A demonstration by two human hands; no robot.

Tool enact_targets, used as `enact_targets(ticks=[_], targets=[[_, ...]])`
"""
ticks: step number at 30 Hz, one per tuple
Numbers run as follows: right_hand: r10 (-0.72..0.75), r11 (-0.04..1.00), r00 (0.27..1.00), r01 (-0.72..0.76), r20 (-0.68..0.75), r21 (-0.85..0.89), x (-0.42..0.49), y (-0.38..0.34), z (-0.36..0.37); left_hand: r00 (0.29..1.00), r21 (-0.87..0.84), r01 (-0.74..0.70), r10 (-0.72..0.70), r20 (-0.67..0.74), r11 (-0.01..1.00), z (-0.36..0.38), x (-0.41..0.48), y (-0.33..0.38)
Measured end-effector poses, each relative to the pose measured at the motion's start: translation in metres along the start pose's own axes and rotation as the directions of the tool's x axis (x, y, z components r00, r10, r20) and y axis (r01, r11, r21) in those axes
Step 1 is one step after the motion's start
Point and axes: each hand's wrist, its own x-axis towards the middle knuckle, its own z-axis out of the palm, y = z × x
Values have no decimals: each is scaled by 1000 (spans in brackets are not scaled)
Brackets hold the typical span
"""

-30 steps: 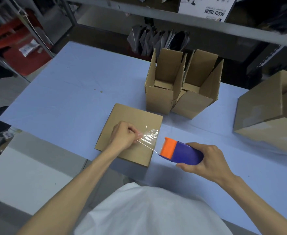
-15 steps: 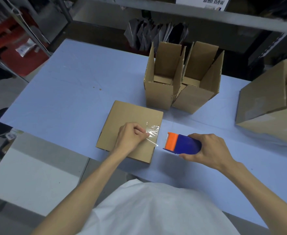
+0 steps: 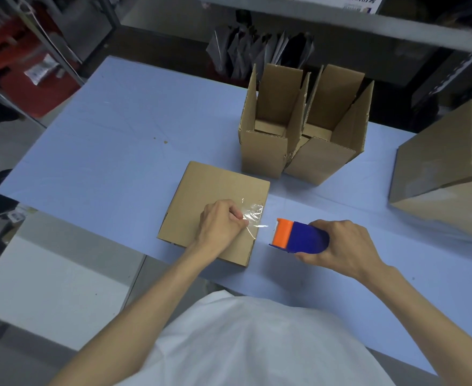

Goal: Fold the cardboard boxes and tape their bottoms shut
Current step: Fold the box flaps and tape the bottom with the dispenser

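Pale blue worktop [image 3: 95,140], bare on its left. Near the front edge, a box [image 3: 215,190] lying bottom-up, flaps closed, a strip of clear tape [image 3: 253,215] stuck across its right part. Left hand [image 3: 223,221] resting on the box, grip pinched narrow on the tape's near edge. Just right of the box, a blue and orange dispenser [image 3: 299,236], tape stretched between it and the box, wrapped in the right hand [image 3: 340,246], grip closed around its body. Behind, two open boxes [image 3: 301,135] upright, flaps up, touching each other. At far right, a larger box [image 3: 446,168], tilted.
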Motion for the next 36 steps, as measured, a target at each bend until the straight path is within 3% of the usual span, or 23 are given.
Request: enact_targets(ticks=[5, 10, 15, 17, 19, 21, 24, 28, 32, 36], targets=[[-18, 1000, 1000, 19, 24, -10, 2, -2, 2, 994, 154, -108, 105, 23, 982, 3, 2, 1], [-26, 999, 999, 27, 23, -22, 3, -5, 3, 990, 271, -117, 92, 106, 955, -2, 10, 1], [-29, 999, 999, 31, 46, -35, 4, -5, 6, 995, 451, -83, 98, -9, 889, -4, 6, 0], [-28, 999, 998, 30, 63, -32, 6, -6, 6, 988, 359, -128, 149, -32, 925, -4, 6, -5], [-31, 998, 996, 35, 89, -48, 10, -9, 5, 974, 200, -227, 224, 37, 953, -4, 5, -10], [-34, 997, 991, 42, 128, -65, 17, -14, 4, 951, 154, -304, 291, 105, 940, -3, 3, -13], [-29, 995, 986, 44, 162, -89, 28, -25, 5, 947, 143, -317, 306, 93, 938, -2, 5, -15], [-45, 980, 993, 65, 106, -188, 39, -45, 14, 955, 144, -295, 288, 65, 945, 1, 6, -18], [-82, 898, 987, 133, 137, -420, 38, -38, 20, 955, 180, -293, 296, 13, 939, 5, 6, -17], [75, 944, 997, -64, 21, -322, 23, -9, 24, 911, 239, -406, 410, 36, 882, 9, 9, -13]])
